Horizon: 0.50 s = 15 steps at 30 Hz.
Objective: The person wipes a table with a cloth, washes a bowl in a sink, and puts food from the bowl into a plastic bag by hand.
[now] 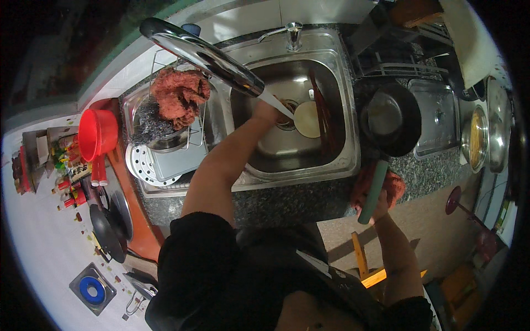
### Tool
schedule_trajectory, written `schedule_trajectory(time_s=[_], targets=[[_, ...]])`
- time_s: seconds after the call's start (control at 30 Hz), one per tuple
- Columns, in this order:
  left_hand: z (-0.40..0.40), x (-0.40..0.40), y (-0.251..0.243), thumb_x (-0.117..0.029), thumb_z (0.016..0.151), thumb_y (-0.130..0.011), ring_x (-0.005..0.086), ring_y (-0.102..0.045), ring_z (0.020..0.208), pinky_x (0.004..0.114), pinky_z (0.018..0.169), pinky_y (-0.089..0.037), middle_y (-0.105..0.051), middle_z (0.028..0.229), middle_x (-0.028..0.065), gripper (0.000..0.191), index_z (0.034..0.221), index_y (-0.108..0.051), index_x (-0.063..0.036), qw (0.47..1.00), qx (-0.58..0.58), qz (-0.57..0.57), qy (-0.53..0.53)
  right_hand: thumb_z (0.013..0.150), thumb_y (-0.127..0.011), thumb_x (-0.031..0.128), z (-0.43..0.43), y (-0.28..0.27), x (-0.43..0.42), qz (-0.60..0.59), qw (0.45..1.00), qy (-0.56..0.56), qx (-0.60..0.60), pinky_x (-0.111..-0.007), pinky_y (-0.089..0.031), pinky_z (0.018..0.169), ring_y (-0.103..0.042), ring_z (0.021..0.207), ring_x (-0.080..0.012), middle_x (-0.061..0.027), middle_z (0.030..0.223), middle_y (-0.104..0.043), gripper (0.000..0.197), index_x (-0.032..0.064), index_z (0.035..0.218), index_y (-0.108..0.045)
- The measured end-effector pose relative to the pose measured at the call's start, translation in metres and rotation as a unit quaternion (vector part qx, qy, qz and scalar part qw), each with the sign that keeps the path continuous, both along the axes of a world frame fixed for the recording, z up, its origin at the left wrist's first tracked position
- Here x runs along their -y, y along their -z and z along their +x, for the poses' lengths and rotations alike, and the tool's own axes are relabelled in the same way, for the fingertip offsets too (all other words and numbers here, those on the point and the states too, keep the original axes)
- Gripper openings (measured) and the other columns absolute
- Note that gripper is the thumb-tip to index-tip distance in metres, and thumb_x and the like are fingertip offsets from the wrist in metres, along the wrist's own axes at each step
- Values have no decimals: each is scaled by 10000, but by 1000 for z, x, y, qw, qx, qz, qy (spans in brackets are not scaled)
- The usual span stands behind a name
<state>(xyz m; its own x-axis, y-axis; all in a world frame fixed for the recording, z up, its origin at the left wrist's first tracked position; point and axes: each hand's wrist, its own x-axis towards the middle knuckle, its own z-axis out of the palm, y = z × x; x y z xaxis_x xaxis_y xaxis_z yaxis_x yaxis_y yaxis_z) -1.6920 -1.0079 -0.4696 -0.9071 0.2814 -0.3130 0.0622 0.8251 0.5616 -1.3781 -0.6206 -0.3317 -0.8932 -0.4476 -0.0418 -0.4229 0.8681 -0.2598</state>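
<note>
My left hand [266, 111] reaches into the steel sink [281, 159], beside the drain [285, 124]. The faucet [203, 53] and its running water partly cover the fingers, so their hold is unclear. A pale round disc [306, 120] lies right of the drain, with long brown sticks [323, 107] along the sink's right side. At the counter's front edge my right hand [380, 209] grips a bunched red cloth [395, 186]. Above that hand passes the green handle [374, 192] of a dark, deep pan [391, 120] standing on the counter.
Left of the sink, a wire rack [198, 134] bears another red cloth [180, 95] and a steel-wool-like mesh [151, 122]. A red dipper [97, 134] stands farther left. A clear tray [437, 118] and metal bowls [497, 124] are at right. A yellow wooden stool [374, 277] is below.
</note>
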Motion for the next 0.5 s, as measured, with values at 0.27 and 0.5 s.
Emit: schedule_trajectory(time_s=[0.27,0.5], targets=[[8,16,-112,-166,777,-694,396,-653,938,465,808,-537,-688,988,197,228,955,-665,-26,997,-22,-17,-78,743,-652,378,32,41,-20,-210,903,233,295,-553,-429,847,-545,1011,-351,-85,1068,-605,378,182,1067,-647],[41,34,-175,-128,738,-698,419,-641,902,484,811,-518,-671,930,230,243,950,-650,-20,997,-71,-25,-31,833,-605,348,28,30,-12,-197,959,132,154,-549,-450,828,-531,1046,-339,-90,1071,-587,398,209,1204,-570]])
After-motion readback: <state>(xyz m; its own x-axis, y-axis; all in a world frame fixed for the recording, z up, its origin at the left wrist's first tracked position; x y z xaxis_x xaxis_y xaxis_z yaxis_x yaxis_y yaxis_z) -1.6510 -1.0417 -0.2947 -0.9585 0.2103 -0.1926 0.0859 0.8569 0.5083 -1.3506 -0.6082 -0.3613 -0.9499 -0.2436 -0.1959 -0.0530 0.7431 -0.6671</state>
